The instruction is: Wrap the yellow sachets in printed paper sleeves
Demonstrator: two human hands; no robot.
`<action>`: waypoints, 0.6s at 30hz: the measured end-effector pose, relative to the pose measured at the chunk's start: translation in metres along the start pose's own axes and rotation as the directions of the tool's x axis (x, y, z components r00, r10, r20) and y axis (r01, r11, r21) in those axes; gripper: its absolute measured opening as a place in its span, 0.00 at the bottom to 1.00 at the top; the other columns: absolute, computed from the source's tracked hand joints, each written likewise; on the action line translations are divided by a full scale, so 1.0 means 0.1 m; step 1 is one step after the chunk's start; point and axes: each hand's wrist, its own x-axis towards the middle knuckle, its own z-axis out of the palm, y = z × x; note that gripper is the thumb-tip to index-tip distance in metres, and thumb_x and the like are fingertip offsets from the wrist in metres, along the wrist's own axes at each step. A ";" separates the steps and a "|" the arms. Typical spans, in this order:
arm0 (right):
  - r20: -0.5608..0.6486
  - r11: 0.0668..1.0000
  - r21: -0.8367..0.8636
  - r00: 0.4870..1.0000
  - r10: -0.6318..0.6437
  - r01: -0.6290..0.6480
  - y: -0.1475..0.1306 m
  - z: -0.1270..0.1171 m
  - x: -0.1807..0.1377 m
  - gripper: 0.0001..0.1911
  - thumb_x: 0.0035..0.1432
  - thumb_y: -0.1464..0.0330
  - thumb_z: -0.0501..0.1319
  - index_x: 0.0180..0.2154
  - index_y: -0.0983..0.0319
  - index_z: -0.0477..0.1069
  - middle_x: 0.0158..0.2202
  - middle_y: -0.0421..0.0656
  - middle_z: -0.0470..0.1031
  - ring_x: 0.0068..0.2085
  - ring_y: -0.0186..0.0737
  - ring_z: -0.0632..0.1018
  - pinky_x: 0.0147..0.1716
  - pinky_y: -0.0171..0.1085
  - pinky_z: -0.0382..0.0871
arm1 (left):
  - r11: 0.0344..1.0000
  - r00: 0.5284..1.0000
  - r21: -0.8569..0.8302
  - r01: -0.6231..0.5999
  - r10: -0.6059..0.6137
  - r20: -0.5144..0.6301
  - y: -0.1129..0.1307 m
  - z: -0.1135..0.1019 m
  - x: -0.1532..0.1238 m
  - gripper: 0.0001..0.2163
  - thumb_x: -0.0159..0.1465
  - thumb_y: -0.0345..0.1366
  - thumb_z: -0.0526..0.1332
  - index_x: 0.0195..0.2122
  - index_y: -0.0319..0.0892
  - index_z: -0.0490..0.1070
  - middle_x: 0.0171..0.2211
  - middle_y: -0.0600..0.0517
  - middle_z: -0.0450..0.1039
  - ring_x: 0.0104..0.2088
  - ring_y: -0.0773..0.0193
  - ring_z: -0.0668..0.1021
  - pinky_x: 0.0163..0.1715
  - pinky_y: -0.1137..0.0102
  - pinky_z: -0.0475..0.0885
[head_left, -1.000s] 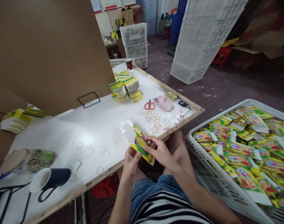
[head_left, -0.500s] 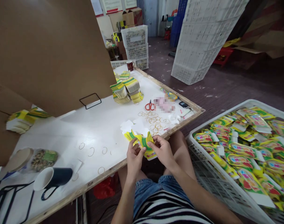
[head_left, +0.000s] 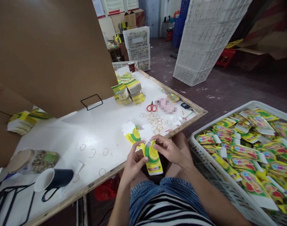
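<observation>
Both my hands hold yellow-green printed cards [head_left: 152,157] just over the near edge of the white table [head_left: 96,125]. My left hand [head_left: 133,163] pinches the lower left of the cards, fingers closed. My right hand [head_left: 168,150] grips them from the right with the thumb on top. The cards are fanned: one points down over my lap, another lies toward the table. Loose rubber bands [head_left: 156,122] lie just beyond my hands.
A white crate [head_left: 242,150] full of the same cards stands at my right. Bundled card stacks [head_left: 128,89], red scissors [head_left: 151,107], a dark mug [head_left: 52,180] on its side, a jar [head_left: 31,160] and a cardboard sheet [head_left: 51,50] are on the table.
The cards went from one tilted bunch to a spread fan, with one card now hanging down over my lap. Both hands moved slightly lower and nearer.
</observation>
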 end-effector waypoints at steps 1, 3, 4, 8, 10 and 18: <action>0.008 1.000 -0.018 1.000 0.008 -0.008 0.00 -0.01 0.00 0.09 0.61 0.62 0.59 0.40 0.60 0.69 0.29 0.39 0.71 0.31 0.35 0.73 0.31 0.33 0.67 | 1.000 1.000 -0.015 0.017 -0.016 0.016 0.01 0.00 -0.01 0.26 0.58 0.35 0.67 0.54 0.46 0.56 0.38 0.49 0.79 0.35 0.61 0.81 0.36 0.68 0.74; 0.013 0.998 -0.066 1.000 0.004 -0.003 -0.01 -0.03 -0.01 0.08 0.62 0.62 0.59 0.35 0.61 0.68 0.27 0.38 0.68 0.29 0.34 0.70 0.29 0.33 0.65 | 0.999 0.999 -0.041 0.032 -0.031 0.030 0.01 0.01 -0.02 0.25 0.57 0.33 0.68 0.50 0.46 0.57 0.35 0.50 0.79 0.32 0.63 0.81 0.35 0.70 0.75; 0.010 0.996 -0.092 1.000 -0.012 0.012 -0.01 -0.03 -0.01 0.09 0.62 0.62 0.59 0.33 0.61 0.68 0.27 0.38 0.68 0.29 0.34 0.70 0.30 0.33 0.64 | 0.998 0.999 -0.050 0.033 -0.031 0.033 0.01 0.02 -0.02 0.24 0.56 0.33 0.69 0.49 0.46 0.57 0.35 0.51 0.79 0.32 0.63 0.81 0.35 0.70 0.75; -0.033 0.991 -0.115 0.997 -0.070 0.066 -0.03 0.00 0.00 0.08 0.61 0.64 0.59 0.33 0.61 0.70 0.30 0.40 0.71 0.33 0.35 0.72 0.33 0.34 0.66 | 0.999 0.999 -0.051 0.019 -0.018 0.027 -0.03 0.04 -0.02 0.22 0.56 0.33 0.69 0.46 0.46 0.57 0.36 0.50 0.79 0.35 0.62 0.81 0.36 0.70 0.75; -0.098 0.996 -0.063 0.993 -0.069 0.063 -0.03 0.03 0.01 0.10 0.60 0.64 0.60 0.43 0.59 0.70 0.33 0.40 0.72 0.33 0.35 0.73 0.33 0.34 0.68 | 0.999 1.000 -0.035 -0.005 0.004 -0.016 -0.05 0.05 -0.02 0.27 0.57 0.34 0.68 0.53 0.48 0.54 0.39 0.49 0.78 0.38 0.60 0.81 0.38 0.68 0.75; -0.090 0.963 -0.213 0.978 -0.190 0.168 -0.01 -0.02 0.01 0.16 0.62 0.56 0.58 0.41 0.58 0.78 0.39 0.46 0.74 0.40 0.42 0.74 0.41 0.41 0.70 | 0.998 0.999 0.067 -0.007 0.010 -0.052 -0.10 0.03 -0.01 0.27 0.59 0.37 0.66 0.57 0.45 0.57 0.47 0.43 0.76 0.44 0.56 0.80 0.43 0.65 0.75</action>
